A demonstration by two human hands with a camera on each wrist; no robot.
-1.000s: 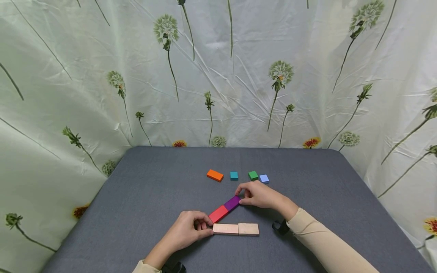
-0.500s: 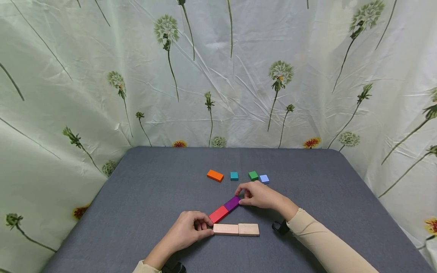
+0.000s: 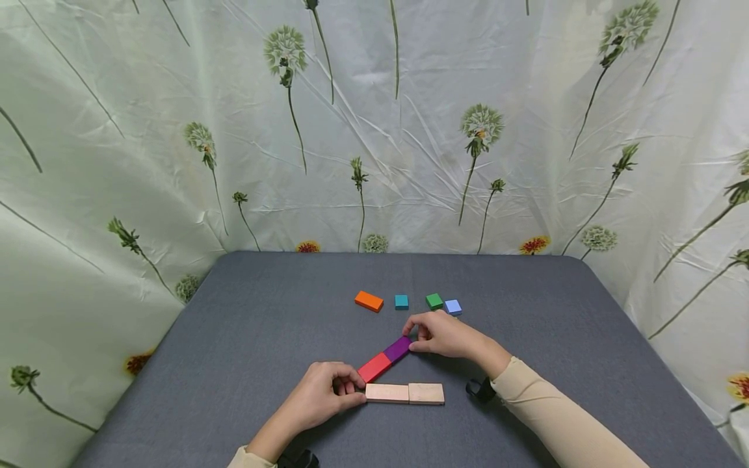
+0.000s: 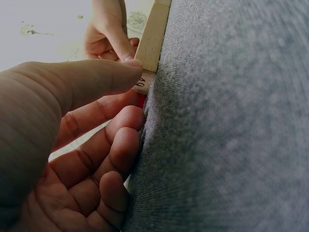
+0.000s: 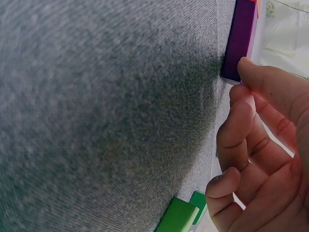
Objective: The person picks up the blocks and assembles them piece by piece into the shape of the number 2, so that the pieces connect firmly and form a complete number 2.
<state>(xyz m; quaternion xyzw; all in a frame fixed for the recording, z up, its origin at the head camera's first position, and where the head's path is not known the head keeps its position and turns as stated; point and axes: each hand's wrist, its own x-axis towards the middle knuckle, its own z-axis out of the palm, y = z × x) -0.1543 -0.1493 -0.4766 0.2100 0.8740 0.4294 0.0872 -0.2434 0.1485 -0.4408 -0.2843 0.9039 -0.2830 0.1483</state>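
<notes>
pinching the far end of the purple block (image 3: 398, 349), the right hand (image 3: 447, 333) sets its thumb at the near corner and its index finger at the far one, the other fingers bent beneath the palm. the left hand (image 3: 324, 392) is curled at the point of a wedge, gripping across two pieces: the index finger is against the lower end of the red block (image 3: 374, 368), the thumb against the end of the left pale block (image 3: 387, 393). dark marks show on that pale end in the left wrist view.

red and purple lie end to end on the grey table (image 3: 263, 312), slanting away to the right. nearer the person, the left pale block and the right pale block (image 3: 426, 394) meet end to end in a row running straight across.

farther back, from left to right, lie an orange block (image 3: 369, 301), a teal block (image 3: 401, 302), a green block (image 3: 433, 301) and a light blue block (image 3: 453, 307), the last two just beside each other. behind hangs a white curtain (image 3: 409, 143) printed with dandelions.
</notes>
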